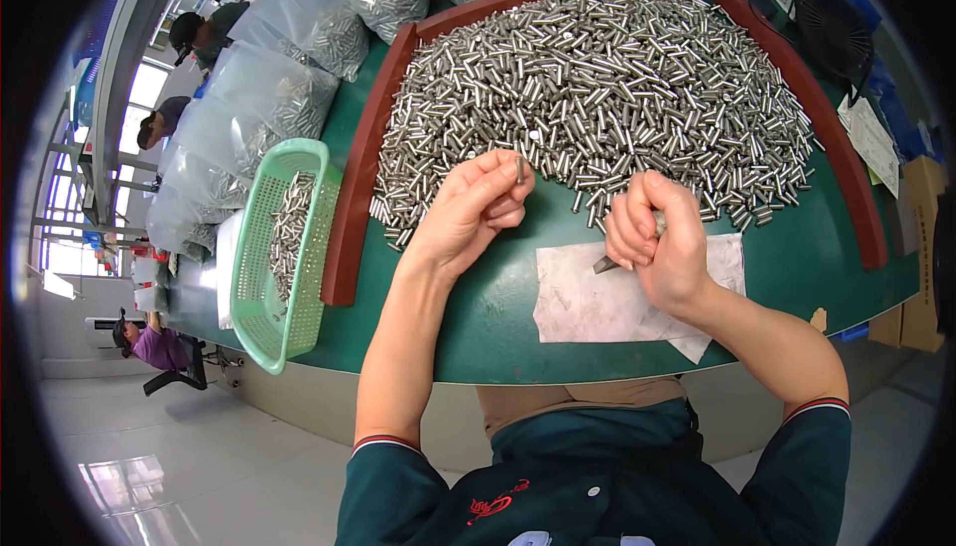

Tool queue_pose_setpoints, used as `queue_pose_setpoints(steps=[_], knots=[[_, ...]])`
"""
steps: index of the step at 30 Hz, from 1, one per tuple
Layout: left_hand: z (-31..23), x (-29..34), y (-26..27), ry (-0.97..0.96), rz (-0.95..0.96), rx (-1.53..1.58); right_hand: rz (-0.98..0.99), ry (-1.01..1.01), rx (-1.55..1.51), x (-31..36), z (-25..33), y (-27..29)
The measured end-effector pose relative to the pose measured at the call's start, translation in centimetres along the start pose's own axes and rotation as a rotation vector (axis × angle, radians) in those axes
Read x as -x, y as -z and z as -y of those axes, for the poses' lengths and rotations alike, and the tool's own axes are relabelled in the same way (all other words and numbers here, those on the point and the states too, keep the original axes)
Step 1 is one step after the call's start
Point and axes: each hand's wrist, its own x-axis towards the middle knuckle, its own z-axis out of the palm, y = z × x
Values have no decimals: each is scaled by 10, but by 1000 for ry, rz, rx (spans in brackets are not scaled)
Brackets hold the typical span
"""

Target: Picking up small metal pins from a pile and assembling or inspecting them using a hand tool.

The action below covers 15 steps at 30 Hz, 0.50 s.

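Observation:
A broad heap of short shiny metal pins [607,88] covers the middle of the green table. Just in front of its near edge, my left hand [473,206] pinches one metal pin [520,170] upright between thumb and forefinger, with the other fingers curled. My right hand [659,245] is closed in a fist around a tool with a flat grey end [604,264], which sticks out below the fingers. The rest of that tool is hidden in the fist, so its kind is unclear. Under the right hand lies a smudged whitish cloth [573,297].
Dark red wooden rails [360,178] border the heap on its left, back and right. A light green basket [247,277] with pins stands at the left. Clear plastic bags of pins [269,98] line the far left, and a black fan [832,33] is at the far right.

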Motion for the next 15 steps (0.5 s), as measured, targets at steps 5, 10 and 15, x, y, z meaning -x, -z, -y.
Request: queue_pose_setpoints(steps=[5,10,15], knots=[[4,-1,3,-6,-17,24,-7,-6,-3,2,1,0],[-1,-1,8,-24,-4,95,1,-11,-1,1,-1,-1],[-11,4,17,-229,-187,-57,5,-8,7,0,-1,0]])
